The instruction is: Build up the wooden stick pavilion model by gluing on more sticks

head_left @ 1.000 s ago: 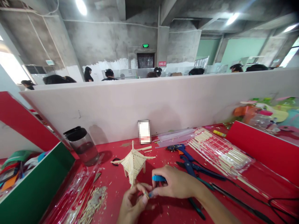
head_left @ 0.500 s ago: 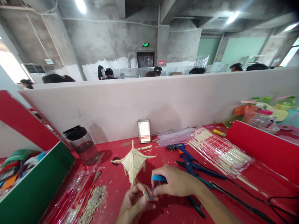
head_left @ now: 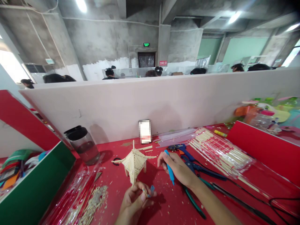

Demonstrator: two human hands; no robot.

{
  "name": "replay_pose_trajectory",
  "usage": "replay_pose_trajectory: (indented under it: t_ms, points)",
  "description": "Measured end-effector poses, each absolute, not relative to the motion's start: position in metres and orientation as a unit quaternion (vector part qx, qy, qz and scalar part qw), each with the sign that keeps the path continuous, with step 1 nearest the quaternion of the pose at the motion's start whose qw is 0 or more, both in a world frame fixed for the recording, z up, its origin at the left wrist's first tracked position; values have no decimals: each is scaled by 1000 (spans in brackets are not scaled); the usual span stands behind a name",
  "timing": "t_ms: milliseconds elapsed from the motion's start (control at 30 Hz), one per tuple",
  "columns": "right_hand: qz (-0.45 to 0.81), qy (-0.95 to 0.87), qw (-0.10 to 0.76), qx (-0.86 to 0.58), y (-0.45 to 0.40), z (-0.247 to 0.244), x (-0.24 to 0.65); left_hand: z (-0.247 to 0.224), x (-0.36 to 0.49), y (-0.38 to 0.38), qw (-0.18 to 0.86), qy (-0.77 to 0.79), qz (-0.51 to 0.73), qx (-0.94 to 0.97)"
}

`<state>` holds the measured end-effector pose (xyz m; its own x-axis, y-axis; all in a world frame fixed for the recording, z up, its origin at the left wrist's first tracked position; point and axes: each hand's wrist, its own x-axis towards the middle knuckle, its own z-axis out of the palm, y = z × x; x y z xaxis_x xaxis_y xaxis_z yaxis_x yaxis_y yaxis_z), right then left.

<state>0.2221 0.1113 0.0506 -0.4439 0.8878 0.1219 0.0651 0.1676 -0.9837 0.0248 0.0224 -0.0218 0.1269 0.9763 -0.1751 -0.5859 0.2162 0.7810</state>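
My left hand (head_left: 137, 198) is closed at the near middle, just below the small stick model (head_left: 134, 164). Its fingers pinch a short pale stick (head_left: 144, 192) and a small translucent blue piece (head_left: 152, 189), which looks like a cap. My right hand (head_left: 177, 167) is to the right of the model and higher up the table. In it is a slim blue pen (head_left: 170, 172), with its narrow tip pointing down towards me. The model has a pointed roof of pale sticks with long corner ends, and it stands on short legs.
A water bottle (head_left: 82, 145) stands back left. Wood scraps (head_left: 95, 201) and plastic wrappers (head_left: 72, 187) lie left. To the right are a blue glue gun (head_left: 182, 151), pliers (head_left: 193, 203) and bagged sticks (head_left: 220, 153). A phone (head_left: 145, 131) leans on the white partition (head_left: 117, 106).
My right hand has moved up and right, away from my left hand, and the pen now points down. My left hand has stayed nearly in place, with the translucent blue piece now clearly showing.
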Motion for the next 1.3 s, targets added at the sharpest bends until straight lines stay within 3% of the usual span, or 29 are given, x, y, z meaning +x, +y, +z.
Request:
replay_pose_trajectory:
  t_ms: [433,967,1167,1300]
  points:
    - [539,-659,374,-368,111,48,220,-26,25,24,697,351,560,278]
    - [534,-699,295,-373,109,43,220,-24,24,23,698,345,565,275]
    - [502,-716,323,-361,109,50,220,-23,25,24,684,352,576,275]
    - [466,-752,272,-378,112,53,230,-23,26,24,670,368,579,284]
